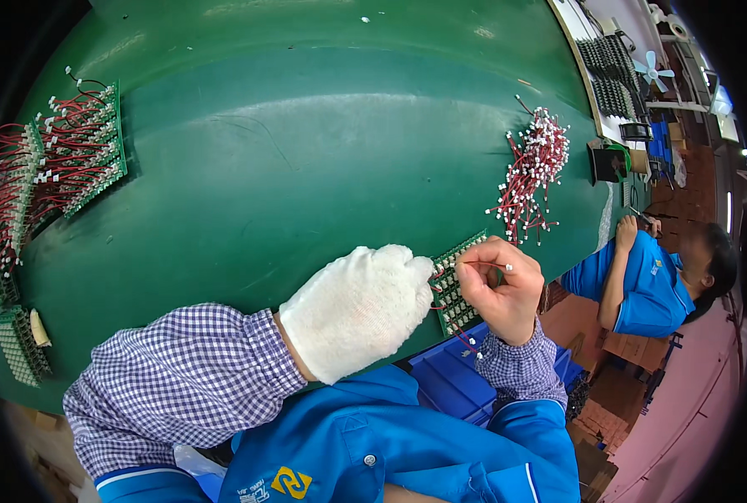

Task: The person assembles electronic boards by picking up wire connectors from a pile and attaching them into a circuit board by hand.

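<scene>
Count 1st: 2 hands of mine, L gloved, R bare; 1 green circuit board [452,300] between them; 1 red lead [492,265] in my R grip [503,289]; 1 pile of loose leads [531,168], too many & too tangled to count; at least 2 wired boards [93,163] at far L, plus a small stack of boards w/o visible leads [20,344], no. unclear; 1 co-worker [650,268].

R grip: thumb & forefinger pinched together on the lead, its white plug sticking out to the R; other fingers curled in. L grip [356,314]: white knit glove, fingers bunched, knuckles up, at the board's L edge; fingertips hidden, so can't tell how far closed or what it has hold of.

Board's at the near edge of the counter [222,210], right of centre, lying aslant. Green w/ rows of small pale connectors; a few short red leads poke out along its L side & lower end, 1 w/ a white plug hanging toward me.

Around: loose pile (red, white plugs) sits just beyond my R hand; wired boards well apart, red leads bristling. Cream tapered piece [38,328] beside the small stack. Blue bin [453,381] below the counter edge, partly behind my sleeves. Co-worker in blue sits off to the R; pale blue fan [653,70] past the counter's far R end.

In the way: glove hides the board's L edge, R hand covers part of its R side.
</scene>
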Action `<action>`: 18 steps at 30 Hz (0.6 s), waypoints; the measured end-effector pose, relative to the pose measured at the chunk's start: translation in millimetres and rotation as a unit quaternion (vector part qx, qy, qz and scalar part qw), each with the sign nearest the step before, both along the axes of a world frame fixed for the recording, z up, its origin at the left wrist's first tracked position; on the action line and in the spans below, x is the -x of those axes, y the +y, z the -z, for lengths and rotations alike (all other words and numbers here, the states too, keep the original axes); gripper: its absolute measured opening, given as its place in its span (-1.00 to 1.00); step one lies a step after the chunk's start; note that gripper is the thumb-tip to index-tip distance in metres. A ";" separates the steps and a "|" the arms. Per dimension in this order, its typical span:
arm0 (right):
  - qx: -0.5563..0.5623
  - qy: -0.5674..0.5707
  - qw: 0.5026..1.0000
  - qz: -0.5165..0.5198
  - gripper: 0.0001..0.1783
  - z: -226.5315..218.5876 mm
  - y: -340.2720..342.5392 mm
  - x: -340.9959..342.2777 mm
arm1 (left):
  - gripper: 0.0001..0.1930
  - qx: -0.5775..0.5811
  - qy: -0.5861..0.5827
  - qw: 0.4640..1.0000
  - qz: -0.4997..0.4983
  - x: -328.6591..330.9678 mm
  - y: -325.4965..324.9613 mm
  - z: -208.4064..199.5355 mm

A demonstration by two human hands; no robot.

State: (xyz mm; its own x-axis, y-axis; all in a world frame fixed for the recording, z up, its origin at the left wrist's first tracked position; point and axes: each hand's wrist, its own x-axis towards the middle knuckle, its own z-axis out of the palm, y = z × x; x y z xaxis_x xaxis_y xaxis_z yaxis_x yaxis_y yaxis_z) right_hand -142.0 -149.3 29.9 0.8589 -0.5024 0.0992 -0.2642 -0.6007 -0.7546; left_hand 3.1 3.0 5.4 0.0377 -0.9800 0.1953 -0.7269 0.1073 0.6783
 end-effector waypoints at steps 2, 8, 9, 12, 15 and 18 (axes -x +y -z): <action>-0.001 0.005 1.000 0.002 -0.82 0.0 0.4 -1.3 | -0.91 -0.003 -0.001 1.000 0.003 -0.8 0.0 -0.4; 0.016 0.023 1.000 0.013 -0.82 1.2 2.9 -3.0 | -0.91 -0.011 -0.005 1.000 0.016 -2.6 0.7 -1.6; 0.025 0.025 0.999 0.014 -0.82 1.6 3.2 -3.0 | -0.91 -0.012 -0.004 1.000 0.015 -2.6 1.1 -1.6; 0.037 0.031 0.999 0.012 -0.82 1.0 3.9 -3.2 | -0.92 -0.014 -0.003 1.000 0.013 -1.9 1.7 -1.8; 0.045 0.045 0.998 0.010 -0.82 -1.4 4.3 -3.8 | -0.92 -0.019 -0.002 1.000 0.013 -0.8 1.8 -1.3; 0.046 0.059 0.997 0.005 -0.83 -5.4 5.4 -6.6 | -0.93 -0.006 0.001 1.000 0.012 -0.6 2.1 0.7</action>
State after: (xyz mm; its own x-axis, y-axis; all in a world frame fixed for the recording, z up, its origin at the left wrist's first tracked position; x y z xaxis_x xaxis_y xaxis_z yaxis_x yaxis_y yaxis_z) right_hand -135.4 -143.8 35.3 0.8628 -0.5036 0.0433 -0.3541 -0.6634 -0.6592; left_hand 3.7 5.2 4.6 0.0144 -0.9830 0.1832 -0.7230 0.1163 0.6810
